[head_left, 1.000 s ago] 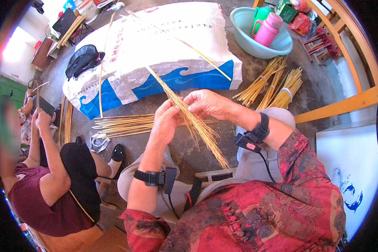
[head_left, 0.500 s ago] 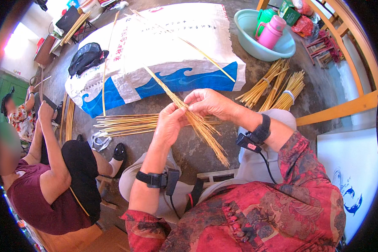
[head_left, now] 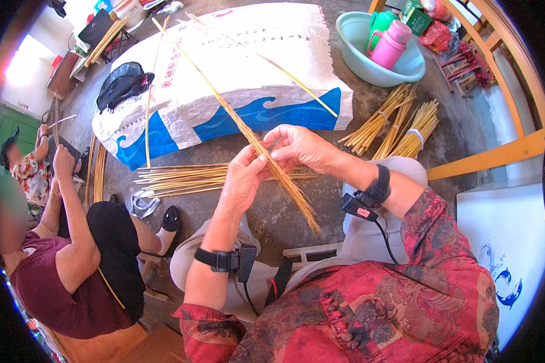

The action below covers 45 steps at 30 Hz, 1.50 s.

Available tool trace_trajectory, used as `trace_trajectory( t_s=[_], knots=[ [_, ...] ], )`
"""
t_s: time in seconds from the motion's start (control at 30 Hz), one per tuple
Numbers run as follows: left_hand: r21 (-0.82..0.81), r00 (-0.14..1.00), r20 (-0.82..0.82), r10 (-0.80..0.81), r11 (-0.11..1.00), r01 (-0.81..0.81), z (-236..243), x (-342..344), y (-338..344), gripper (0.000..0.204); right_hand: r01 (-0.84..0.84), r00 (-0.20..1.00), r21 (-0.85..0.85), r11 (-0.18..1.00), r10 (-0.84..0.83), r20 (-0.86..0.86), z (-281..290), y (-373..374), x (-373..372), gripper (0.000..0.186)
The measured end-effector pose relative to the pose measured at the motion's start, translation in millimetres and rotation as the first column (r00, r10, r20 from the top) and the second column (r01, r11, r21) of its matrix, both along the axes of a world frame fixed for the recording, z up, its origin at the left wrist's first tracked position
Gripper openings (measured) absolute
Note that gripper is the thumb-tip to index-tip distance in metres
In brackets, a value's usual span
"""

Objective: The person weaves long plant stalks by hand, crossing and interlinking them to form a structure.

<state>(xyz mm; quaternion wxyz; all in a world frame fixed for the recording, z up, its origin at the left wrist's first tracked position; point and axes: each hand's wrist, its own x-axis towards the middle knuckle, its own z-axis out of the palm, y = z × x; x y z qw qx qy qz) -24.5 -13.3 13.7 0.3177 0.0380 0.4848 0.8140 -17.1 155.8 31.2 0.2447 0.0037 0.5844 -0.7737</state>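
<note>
Both hands grip a bunch of dry, straw-coloured plant stalks with brushy heads point(head_left: 293, 192) above my lap. My left hand point(head_left: 242, 172) pinches it from the near left, and my right hand point(head_left: 300, 148) closes on it from the right, with the fingertips of both almost meeting. The frayed heads hang down toward my knees, while the thin stalk end reaches up and left over a white sack sheet point(head_left: 224, 57). Under my hands, several loose stalks point(head_left: 184, 179) lie across the floor. Where exactly my fingers pinch is partly hidden.
Tied stalk bundles point(head_left: 415, 130) lie at right, beside a pale blue basin point(head_left: 351, 51) holding a pink flask point(head_left: 390, 48). A black bag point(head_left: 121, 85) rests on the sheet. On the left sits a person in a maroon top point(head_left: 60, 290); another sits behind. A wooden frame point(head_left: 490, 157) stands at right.
The brushy heads have drawn into a narrower bunch and shifted slightly left. The stalk now extends much farther up over the sheet. Both hands stay almost in place.
</note>
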Motion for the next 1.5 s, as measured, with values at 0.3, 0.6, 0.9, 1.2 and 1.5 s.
trace_trajectory(
  t_s=[0.3, 0.6, 0.9, 1.2, 1.5],
  knots=[
    [-0.01, 0.998, -0.054, 0.027, 1.0, -0.028, 6.6, 2.0, 2.3, 0.026, 0.131, 0.94, 0.212, 0.968, -0.053, -0.338, -8.9, -2.7, 0.2, 0.031],
    [-0.038, 0.997, 0.061, 0.041, 0.999, -0.038, -1.0, -1.7, -1.0, 0.019, 0.006, 0.959, 0.234, 0.972, 0.061, -0.277, -3.7, -0.8, 5.3, 0.027],
    [0.014, 0.999, 0.034, 0.024, 1.0, -0.025, 2.6, -1.9, -2.1, 0.017, -0.016, 1.0, 0.023, 1.0, 0.016, -0.002, 6.2, 7.8, 4.9, 0.025],
    [0.026, 0.997, 0.007, 0.074, 0.997, -0.074, 1.5, -4.8, -3.0, 0.021, -0.055, 0.998, 0.083, 0.995, 0.056, -0.018, 4.3, 10.8, 7.1, 0.023],
    [0.03, 0.994, 0.005, 0.106, 0.994, -0.106, 7.6, -5.8, -0.3, 0.017, -0.121, 0.992, 0.122, 0.985, 0.124, -0.02, 4.0, 9.8, 9.5, 0.022]
  ],
)
